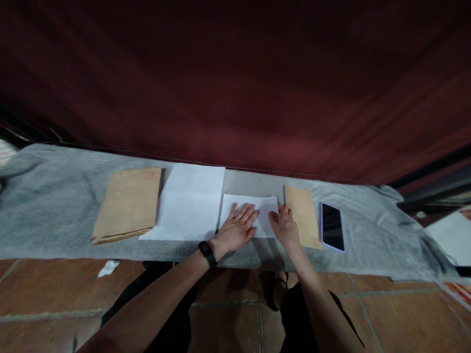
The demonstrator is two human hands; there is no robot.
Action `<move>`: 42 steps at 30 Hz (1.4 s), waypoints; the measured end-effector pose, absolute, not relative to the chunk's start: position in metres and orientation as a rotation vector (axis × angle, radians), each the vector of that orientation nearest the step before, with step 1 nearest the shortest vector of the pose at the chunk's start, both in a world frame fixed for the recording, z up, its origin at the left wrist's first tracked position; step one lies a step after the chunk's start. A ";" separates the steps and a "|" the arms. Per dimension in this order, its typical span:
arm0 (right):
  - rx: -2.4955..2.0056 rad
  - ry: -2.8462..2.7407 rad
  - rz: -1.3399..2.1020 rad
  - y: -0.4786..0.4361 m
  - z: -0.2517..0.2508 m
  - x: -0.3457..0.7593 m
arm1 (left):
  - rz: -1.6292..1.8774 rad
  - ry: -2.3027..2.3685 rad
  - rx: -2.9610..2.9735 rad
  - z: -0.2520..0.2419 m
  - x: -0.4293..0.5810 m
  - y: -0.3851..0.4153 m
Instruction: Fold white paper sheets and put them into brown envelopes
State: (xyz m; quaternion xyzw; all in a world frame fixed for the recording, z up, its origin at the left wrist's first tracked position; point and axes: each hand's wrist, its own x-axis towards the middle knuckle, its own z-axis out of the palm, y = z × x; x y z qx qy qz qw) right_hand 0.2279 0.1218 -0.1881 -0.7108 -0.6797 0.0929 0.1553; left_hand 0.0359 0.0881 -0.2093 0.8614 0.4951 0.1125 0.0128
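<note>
- Our left hand (236,233) lies flat, fingers wide, on the smaller white paper sheet (263,219), hiding its middle and seven o'clock corner.
- Our right hand (286,225) sits at the sheet's three o'clock edge, fingers curled; we cannot tell whether it pinches anything. It hides the five o'clock corner and part of the single kraft envelope (305,215) beyond.
- At four o'clock, a pale flat thing (451,238) is cut off by the frame, too unclear to name.
- The smaller sheet lies on the grey cloth (371,225), its long axis running from nine to three o'clock.
- At nine o'clock, larger white paper (191,206) lies just beside it; farther that way rests the kraft envelope stack (128,206), its red print too small to read.
- At three o'clock, past the single envelope, we see the smartphone (332,227), screen dark.
</note>
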 end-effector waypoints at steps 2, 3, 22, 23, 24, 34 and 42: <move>-2.058 -1.926 0.326 0.123 -0.187 0.229 | 0.346 1.538 2.681 -0.209 0.036 0.088; -2.073 -1.914 0.361 0.124 -0.187 0.230 | 0.343 1.537 2.678 -0.209 0.036 0.088; -1.920 -2.001 0.697 0.132 -0.191 0.244 | 0.361 1.433 2.738 -0.205 0.034 0.084; -1.924 -2.004 0.688 0.132 -0.190 0.244 | 0.360 1.423 2.741 -0.204 0.035 0.083; -1.930 -2.006 0.678 0.131 -0.190 0.243 | 0.360 1.418 2.742 -0.204 0.035 0.082; -2.107 -2.014 0.471 0.116 -0.179 0.236 | 0.326 1.405 2.752 -0.204 0.035 0.082; -1.634 -2.214 0.113 0.104 -0.193 0.216 | 0.320 1.397 2.779 -0.205 0.036 0.082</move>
